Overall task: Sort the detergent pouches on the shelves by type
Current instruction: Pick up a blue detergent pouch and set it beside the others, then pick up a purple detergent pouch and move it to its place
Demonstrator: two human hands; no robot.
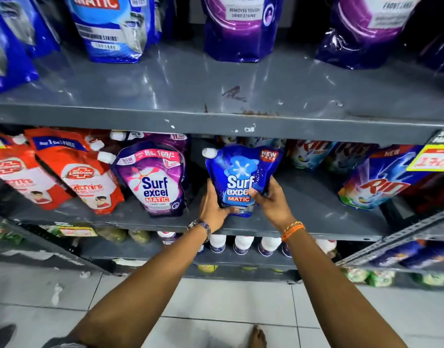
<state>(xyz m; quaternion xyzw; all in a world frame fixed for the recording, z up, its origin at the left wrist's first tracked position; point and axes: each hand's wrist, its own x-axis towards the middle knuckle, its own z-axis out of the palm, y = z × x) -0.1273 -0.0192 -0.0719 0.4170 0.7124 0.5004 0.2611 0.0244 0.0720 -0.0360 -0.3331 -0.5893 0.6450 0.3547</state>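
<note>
Blue Surf Excel pouch [241,178] upright on middle shelf [303,222]. Left hand [213,204] and right hand [271,200] clamped on its lower corners; two-sided grip likely steadies the floppy body. Purple pouch [155,179] just left of grip; Rin pouch [376,182] well right.

Blue pouch [242,177] reads "Surf excel" (MATIC).
</note>
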